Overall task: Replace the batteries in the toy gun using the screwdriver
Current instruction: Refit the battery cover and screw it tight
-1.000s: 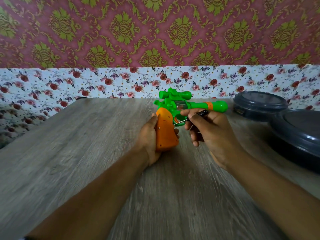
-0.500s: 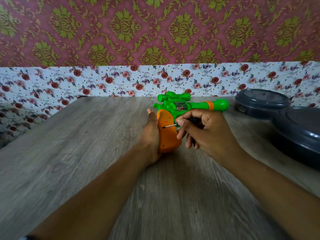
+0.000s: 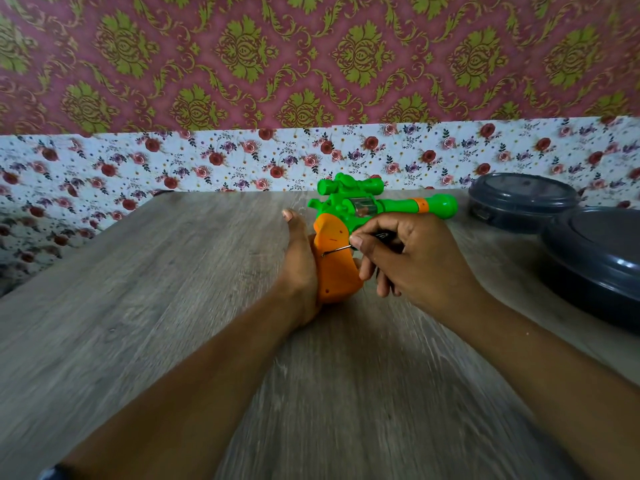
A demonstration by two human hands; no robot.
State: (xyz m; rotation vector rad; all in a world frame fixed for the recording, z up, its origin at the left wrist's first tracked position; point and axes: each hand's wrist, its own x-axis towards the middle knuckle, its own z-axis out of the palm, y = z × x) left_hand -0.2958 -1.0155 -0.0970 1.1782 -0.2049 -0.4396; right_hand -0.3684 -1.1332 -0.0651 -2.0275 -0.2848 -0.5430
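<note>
The toy gun (image 3: 349, 216) stands between your hands, orange grip down on the surface (image 3: 173, 306), barrel pointing right. Your left hand (image 3: 299, 268) wraps the grip from the left. Your right hand (image 3: 408, 261) pinches the screwdriver (image 3: 337, 250), its tip touching the grip's side.

Grey wood-grain table (image 3: 145, 323) w/ two dark lidded containers (image 3: 519, 202) (image 3: 599, 265) (far right), floral wallpaper (image 3: 173, 161) behind
</note>
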